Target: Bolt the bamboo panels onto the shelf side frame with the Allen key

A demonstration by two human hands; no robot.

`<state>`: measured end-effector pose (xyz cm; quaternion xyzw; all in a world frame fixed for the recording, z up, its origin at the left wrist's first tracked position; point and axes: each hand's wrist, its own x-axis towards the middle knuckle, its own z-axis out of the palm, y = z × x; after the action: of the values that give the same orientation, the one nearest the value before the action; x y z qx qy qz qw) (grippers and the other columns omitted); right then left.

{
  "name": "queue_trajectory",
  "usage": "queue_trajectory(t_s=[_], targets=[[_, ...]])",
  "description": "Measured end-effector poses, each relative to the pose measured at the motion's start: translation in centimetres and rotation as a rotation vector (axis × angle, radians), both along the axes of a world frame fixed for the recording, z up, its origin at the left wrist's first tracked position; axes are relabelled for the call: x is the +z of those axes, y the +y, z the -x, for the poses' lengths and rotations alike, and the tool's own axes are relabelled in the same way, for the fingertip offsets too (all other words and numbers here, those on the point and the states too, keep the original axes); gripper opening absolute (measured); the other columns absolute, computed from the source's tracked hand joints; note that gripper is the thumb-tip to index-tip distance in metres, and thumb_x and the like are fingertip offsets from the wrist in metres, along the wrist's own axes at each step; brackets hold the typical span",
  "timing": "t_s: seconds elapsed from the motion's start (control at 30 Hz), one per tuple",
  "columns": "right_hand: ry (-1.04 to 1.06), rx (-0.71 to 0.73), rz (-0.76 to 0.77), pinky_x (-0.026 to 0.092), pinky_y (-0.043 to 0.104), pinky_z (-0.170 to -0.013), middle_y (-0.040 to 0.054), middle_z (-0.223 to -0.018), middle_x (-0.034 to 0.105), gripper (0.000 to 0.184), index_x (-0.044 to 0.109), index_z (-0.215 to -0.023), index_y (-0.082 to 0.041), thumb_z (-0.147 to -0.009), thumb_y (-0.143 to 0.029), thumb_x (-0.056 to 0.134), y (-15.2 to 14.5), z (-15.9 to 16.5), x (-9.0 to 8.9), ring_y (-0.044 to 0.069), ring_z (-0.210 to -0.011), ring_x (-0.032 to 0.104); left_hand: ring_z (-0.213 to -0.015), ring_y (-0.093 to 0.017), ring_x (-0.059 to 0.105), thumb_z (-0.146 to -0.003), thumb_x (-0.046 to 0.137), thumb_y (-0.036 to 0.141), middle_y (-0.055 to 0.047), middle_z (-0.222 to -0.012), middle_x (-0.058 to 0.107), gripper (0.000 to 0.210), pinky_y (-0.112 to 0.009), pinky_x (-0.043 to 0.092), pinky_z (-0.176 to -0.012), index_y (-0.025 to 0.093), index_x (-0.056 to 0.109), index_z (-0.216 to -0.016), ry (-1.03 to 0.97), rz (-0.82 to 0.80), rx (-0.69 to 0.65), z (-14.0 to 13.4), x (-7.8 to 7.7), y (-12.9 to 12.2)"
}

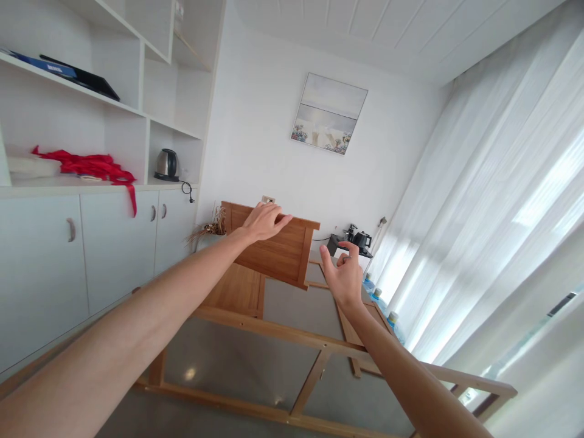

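Note:
My left hand (pixel 264 221) reaches forward and is closed over the top edge of a brown wooden panel (pixel 274 250), which is held up at a tilt. To its right, my right hand (pixel 343 274) is raised with thumb and forefinger apart and the other fingers curled; I see nothing between them, and it does not touch the panel. Below both arms stands a wooden frame (pixel 292 337) of long rails joined by short crossbars. A second wooden panel (pixel 237 291) is behind it, partly hidden by the raised panel and my left forearm.
White cabinets (pixel 41 267) with shelves line the left side, holding red cloth (pixel 91 165) and a kettle (pixel 166 165). White curtains (pixel 483 219) hang at right, with several water bottles (pixel 376 295) beneath. More wooden pieces (pixel 347 325) lie on the floor. Dried plants (pixel 210 228) stand behind the panel.

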<state>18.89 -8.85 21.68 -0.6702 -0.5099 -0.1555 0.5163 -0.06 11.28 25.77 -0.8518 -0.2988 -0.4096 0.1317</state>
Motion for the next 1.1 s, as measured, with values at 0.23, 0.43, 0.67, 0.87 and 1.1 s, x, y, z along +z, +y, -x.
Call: queue_trajectory(t_s=[0.23,0.43,0.67,0.87,1.1], targets=[[-0.108,-0.034,0.044,0.026,0.025,-0.058,-0.0096,-0.053,0.035,0.052,0.058,-0.088,-0.025,-0.091,-0.075,0.045,-0.6,0.1,0.3,0.012,-0.048,0.041,-0.098,-0.02,0.065,-0.099,0.059,0.042,-0.007,-0.109,0.067,0.03,-0.043,0.055,-0.09,0.015,0.065,-0.11,0.222,-0.147,-0.147,-1.7,-0.1,-1.2],[-0.112,-0.039,0.054,0.026,0.025,-0.058,-0.0082,-0.054,0.035,0.051,0.059,-0.086,-0.024,-0.093,-0.071,0.043,-0.5,-0.2,0.2,0.012,-0.05,0.039,-0.098,-0.019,0.066,-0.1,0.058,0.039,-0.008,-0.114,0.066,0.028,-0.041,0.057,-0.088,0.016,0.064,-0.114,0.345,-0.151,-0.206,-2.3,-0.4,-2.3],[-0.173,0.172,0.225,0.026,0.025,-0.057,-0.0052,-0.054,0.035,0.056,0.046,-0.059,-0.022,-0.094,-0.067,0.042,-0.3,-0.4,-0.1,0.011,-0.054,0.033,-0.102,-0.02,0.065,-0.1,0.058,0.036,-0.009,-0.121,0.064,0.028,-0.041,0.057,-0.089,0.017,0.063,-0.12,0.436,-0.111,-0.273,-3.5,-0.5,-3.7],[-0.208,0.397,0.508,0.029,0.023,-0.052,-0.0074,-0.054,0.041,0.039,0.051,-0.065,-0.022,-0.094,-0.048,0.05,-0.1,-0.5,-0.7,0.009,-0.052,0.041,-0.104,-0.021,0.065,-0.1,0.058,0.036,-0.009,-0.122,0.064,0.028,-0.042,0.057,-0.09,0.018,0.063,-0.12,0.494,-0.074,-0.289,-4.3,-1.0,-4.0],[-0.258,0.308,0.586,0.051,0.029,-0.069,-0.0028,-0.078,0.062,0.033,0.063,-0.09,-0.016,-0.1,-0.046,0.056,1.0,-0.8,-1.5,0.011,-0.069,0.06,-0.108,-0.022,0.063,-0.099,0.059,0.036,-0.01,-0.126,0.062,0.03,-0.044,0.056,-0.093,0.018,0.062,-0.123,0.446,0.011,-0.241,-4.4,-0.9,-4.0]])
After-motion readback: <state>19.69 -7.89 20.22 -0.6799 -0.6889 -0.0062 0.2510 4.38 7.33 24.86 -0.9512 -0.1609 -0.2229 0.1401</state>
